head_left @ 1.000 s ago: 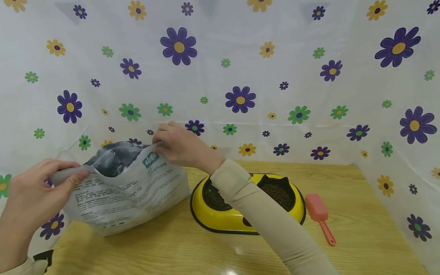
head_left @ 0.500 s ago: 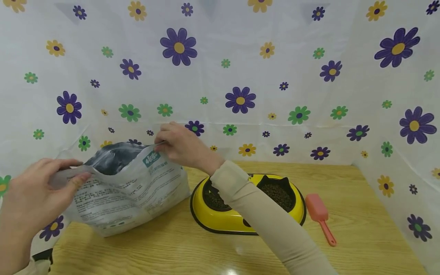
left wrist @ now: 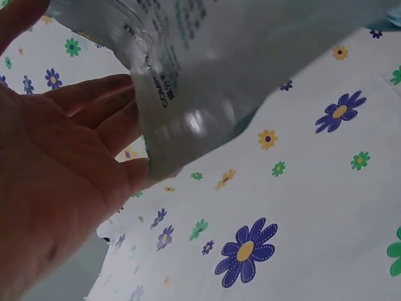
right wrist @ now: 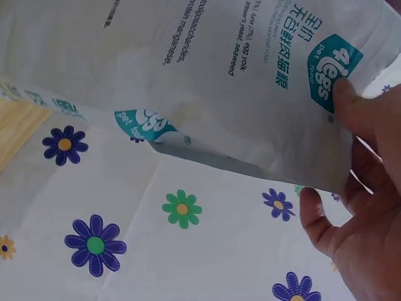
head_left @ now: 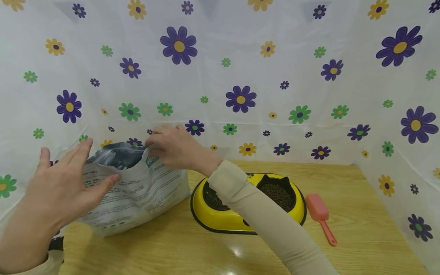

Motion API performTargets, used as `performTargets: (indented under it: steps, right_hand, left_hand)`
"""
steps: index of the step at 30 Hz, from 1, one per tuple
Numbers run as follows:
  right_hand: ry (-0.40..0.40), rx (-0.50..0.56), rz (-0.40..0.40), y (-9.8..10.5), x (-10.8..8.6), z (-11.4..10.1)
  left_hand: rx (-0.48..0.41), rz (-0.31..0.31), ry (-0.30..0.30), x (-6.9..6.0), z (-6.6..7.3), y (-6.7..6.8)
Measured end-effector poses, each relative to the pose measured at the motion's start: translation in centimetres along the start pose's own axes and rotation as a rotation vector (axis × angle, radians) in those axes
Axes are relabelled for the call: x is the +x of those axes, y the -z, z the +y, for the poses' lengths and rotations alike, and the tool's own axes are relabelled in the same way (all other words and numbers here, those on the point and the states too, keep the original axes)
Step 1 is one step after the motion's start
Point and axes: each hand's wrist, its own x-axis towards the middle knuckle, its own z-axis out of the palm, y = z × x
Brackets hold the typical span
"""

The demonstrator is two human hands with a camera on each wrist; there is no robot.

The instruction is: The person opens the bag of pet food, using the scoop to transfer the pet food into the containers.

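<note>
A whitish pet food bag with printed text stands on the left of the table, its mouth gaping and dark inside. My left hand is at its left edge in the head view, fingers extended and thumb apart. In the left wrist view, the fingers of that left hand lie along and partly behind the bag's side edge. My right hand pinches the bag's upper right corner. The right wrist view shows the right thumb on the printed front, beside the teal logo, with some fingers behind the edge.
Right of the bag sits a yellow double pet bowl with brown kibble in both black dishes; my right forearm crosses over it. A pink scoop lies farther right on the wooden table. A flower-patterned sheet hangs behind and at both sides.
My left hand has let go of the bag's upper left edge, spread its fingers and moved right. My right hand has shifted slightly left along the rim, and the bag's mouth has narrowed.
</note>
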Motion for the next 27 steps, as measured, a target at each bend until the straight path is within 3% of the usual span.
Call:
performTargets:
  steps: [4,8,11,15,17,23,27]
  right_hand:
    - [0.022,0.058,0.054,0.0,-0.1,0.5]
    - [0.036,0.1,0.115,-0.2,-0.4,1.3]
    - [0.021,0.118,0.155,-0.5,-0.6,1.9]
    - [0.006,0.095,0.17,-0.8,-0.8,2.4]
    - [-0.013,0.062,0.148,-0.6,-0.9,2.3]
    - [-0.054,-0.017,0.022,0.0,-0.2,0.4]
    - [-0.069,-0.002,0.019,-0.3,0.5,0.2]
  left_hand:
    - [-0.1,-0.003,-0.046,0.8,0.5,-0.3]
    - [-0.137,0.028,0.003,1.8,-0.1,-1.2]
    - [-0.146,0.127,0.009,2.0,-1.5,-2.0]
    - [-0.159,0.329,-0.071,1.3,-3.1,-3.0]
    - [-0.172,0.376,-0.083,1.0,-3.3,-3.2]
    - [-0.162,0.392,-0.071,0.5,-3.5,-3.2]
    - [-0.195,0.379,-0.077,0.7,-3.6,-3.3]
